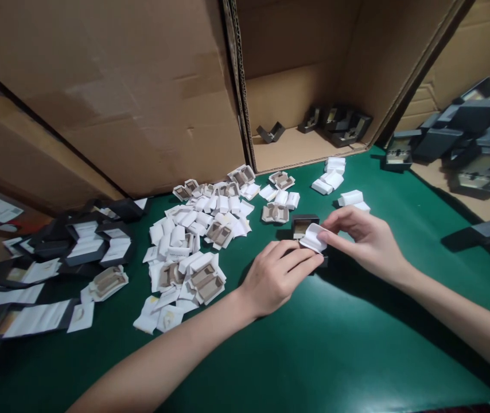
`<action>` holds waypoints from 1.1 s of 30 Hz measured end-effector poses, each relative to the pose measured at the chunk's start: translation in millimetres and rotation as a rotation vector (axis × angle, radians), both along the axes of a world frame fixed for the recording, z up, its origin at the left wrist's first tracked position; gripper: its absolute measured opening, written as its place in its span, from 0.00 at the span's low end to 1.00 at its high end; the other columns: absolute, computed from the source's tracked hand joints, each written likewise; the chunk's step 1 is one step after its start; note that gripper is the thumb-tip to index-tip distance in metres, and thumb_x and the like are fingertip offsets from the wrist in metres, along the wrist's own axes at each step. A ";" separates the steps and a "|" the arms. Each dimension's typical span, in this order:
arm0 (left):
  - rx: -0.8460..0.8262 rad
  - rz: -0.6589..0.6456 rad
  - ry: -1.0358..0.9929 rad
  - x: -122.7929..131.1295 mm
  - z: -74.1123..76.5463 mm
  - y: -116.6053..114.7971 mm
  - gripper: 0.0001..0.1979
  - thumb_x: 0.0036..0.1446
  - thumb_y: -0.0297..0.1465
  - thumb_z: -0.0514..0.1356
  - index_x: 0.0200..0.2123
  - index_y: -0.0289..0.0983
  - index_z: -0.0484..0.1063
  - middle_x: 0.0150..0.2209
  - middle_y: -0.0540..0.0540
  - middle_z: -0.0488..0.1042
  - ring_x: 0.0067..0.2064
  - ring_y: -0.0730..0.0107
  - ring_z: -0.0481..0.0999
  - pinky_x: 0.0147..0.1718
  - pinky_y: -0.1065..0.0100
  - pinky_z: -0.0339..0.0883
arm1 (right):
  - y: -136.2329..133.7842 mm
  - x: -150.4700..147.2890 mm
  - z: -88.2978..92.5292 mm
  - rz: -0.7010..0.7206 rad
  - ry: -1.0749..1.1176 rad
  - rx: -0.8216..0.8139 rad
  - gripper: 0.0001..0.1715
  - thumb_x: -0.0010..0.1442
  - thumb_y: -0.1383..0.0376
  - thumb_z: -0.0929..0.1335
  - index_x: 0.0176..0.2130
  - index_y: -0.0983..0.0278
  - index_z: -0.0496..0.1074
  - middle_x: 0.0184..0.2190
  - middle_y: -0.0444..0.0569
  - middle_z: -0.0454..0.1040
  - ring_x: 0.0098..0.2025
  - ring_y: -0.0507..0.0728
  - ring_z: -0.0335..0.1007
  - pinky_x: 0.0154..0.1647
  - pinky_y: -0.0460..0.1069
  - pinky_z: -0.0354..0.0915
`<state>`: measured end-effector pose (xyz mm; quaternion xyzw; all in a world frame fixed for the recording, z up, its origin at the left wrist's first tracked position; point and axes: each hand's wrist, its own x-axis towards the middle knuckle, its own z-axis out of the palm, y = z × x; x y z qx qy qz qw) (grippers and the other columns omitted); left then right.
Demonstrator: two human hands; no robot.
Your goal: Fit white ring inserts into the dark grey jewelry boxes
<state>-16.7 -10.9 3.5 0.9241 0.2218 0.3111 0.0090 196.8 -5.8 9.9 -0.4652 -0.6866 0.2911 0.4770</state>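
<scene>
One white insert [312, 237]: right hand [366, 242] pinching, left hand [276, 276] half-curled, seemingly touching.

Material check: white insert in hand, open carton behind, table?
Insert: smooth, matte white, gently curved; maybe coated paper or leatherette, the look leaves it open.
Carton: corrugated cardboard, dull brown; fluting shows along its cut edge.
Table: green, smooth, semi-gloss, judging by the soft highlight; possibly a vinyl or rubber cover.

Smooth white insert [312, 236], glossy green tabletop [335, 355]
</scene>
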 end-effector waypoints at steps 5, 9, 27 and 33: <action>0.023 -0.008 0.016 0.1 0.1 -0.7 0.14 0.63 0.23 0.52 0.50 0.35 0.70 0.48 0.43 0.75 0.49 0.64 0.71 0.41 0.64 0.66 | -1.1 0.9 -2.0 -0.046 -0.393 0.281 0.01 0.61 0.66 0.66 0.35 0.60 0.69 0.24 0.42 0.72 0.21 0.49 0.64 0.22 0.46 0.63; 0.014 -0.003 0.007 0.1 -0.3 -0.7 0.15 0.63 0.23 0.51 0.50 0.35 0.70 0.47 0.42 0.75 0.49 0.63 0.71 0.41 0.64 0.67 | 0.2 1.4 -2.0 0.034 -0.446 0.355 0.06 0.62 0.69 0.64 0.36 0.59 0.69 0.32 0.46 0.77 0.32 0.53 0.73 0.31 0.48 0.68; -0.091 -0.051 0.126 -0.4 0.9 0.8 0.18 0.60 0.23 0.50 0.52 0.36 0.69 0.47 0.42 0.73 0.53 0.63 0.71 0.52 0.60 0.68 | 1.5 0.6 -8.7 0.090 -0.481 0.503 0.12 0.59 0.76 0.64 0.42 0.63 0.70 0.41 0.52 0.76 0.42 0.54 0.74 0.42 0.49 0.72; -0.094 -0.038 0.152 -0.9 1.2 0.5 0.19 0.59 0.22 0.49 0.52 0.36 0.68 0.46 0.42 0.73 0.52 0.62 0.70 0.50 0.60 0.69 | -0.5 1.0 -5.7 0.067 -0.501 0.530 0.14 0.59 0.78 0.61 0.37 0.62 0.70 0.44 0.53 0.73 0.43 0.54 0.72 0.40 0.50 0.71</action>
